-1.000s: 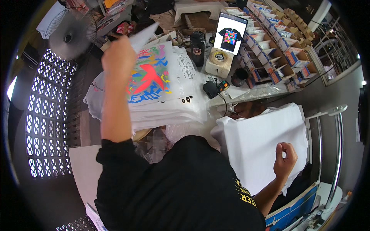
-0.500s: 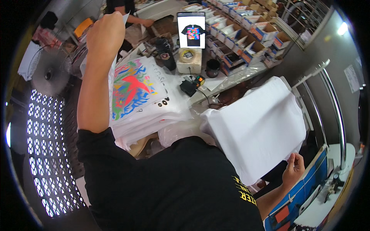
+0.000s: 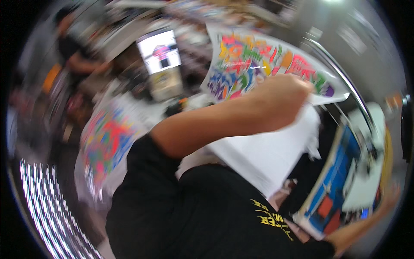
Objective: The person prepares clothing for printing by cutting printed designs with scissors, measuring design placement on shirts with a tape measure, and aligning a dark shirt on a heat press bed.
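Note:
My left hand (image 3: 290, 96) reaches across to the right, closed and smeared by motion. It holds a curling clear-white sheet (image 3: 239, 58) with a multicoloured print, raised above a white cloth (image 3: 265, 157). The cloth is spread over a flat board, and my forearm hides part of it. My right hand (image 3: 390, 196) is out at the far right, beside a pale table top (image 3: 366, 172); its fingers are too blurred to read. A pile of similar printed sheets (image 3: 108, 138) lies on the left, blurred.
A phone (image 3: 159, 52) showing a dark printed T-shirt leans upright on a pale block (image 3: 166, 84). A curved metal tube (image 3: 345, 77) rises at the right near a blue panel (image 3: 332, 172). At the far left another person (image 3: 75, 54) works, one arm extended.
My left hand has swung from the upper left to the right, bringing the printed sheet over the white cloth. My right hand has left the cloth's edge and moved outward right. The view has turned.

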`<act>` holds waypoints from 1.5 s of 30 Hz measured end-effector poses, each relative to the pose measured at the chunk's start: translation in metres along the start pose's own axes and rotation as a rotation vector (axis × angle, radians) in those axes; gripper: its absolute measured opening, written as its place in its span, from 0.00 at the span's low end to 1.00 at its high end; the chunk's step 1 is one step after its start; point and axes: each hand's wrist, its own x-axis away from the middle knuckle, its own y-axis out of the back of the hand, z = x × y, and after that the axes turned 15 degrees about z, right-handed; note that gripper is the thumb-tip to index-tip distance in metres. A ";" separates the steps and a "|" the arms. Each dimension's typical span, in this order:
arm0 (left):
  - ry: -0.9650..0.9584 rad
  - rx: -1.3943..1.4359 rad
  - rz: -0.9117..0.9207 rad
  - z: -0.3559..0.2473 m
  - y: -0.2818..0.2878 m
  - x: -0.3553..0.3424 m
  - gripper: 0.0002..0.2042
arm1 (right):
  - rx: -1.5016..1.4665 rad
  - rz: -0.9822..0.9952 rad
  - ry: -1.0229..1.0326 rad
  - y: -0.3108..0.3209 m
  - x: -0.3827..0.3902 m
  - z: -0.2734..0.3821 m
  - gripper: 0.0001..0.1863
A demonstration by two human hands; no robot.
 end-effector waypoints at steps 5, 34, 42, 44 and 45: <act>0.264 0.378 -0.126 0.057 -0.002 -0.034 0.10 | 0.011 0.500 -0.219 -0.018 0.017 0.017 0.25; -0.026 -0.149 0.448 0.140 -0.297 0.051 0.28 | -1.544 1.058 -0.770 -0.079 0.429 0.320 0.19; -0.055 -0.077 0.438 0.108 -0.284 0.080 0.27 | -1.752 1.173 -0.910 -0.107 0.460 0.394 0.26; -0.163 0.069 0.432 0.092 -0.289 0.076 0.26 | -1.753 1.109 -0.933 -0.113 0.460 0.401 0.26; -0.194 0.091 0.443 0.086 -0.291 0.075 0.26 | -1.753 1.076 -0.943 -0.116 0.460 0.404 0.26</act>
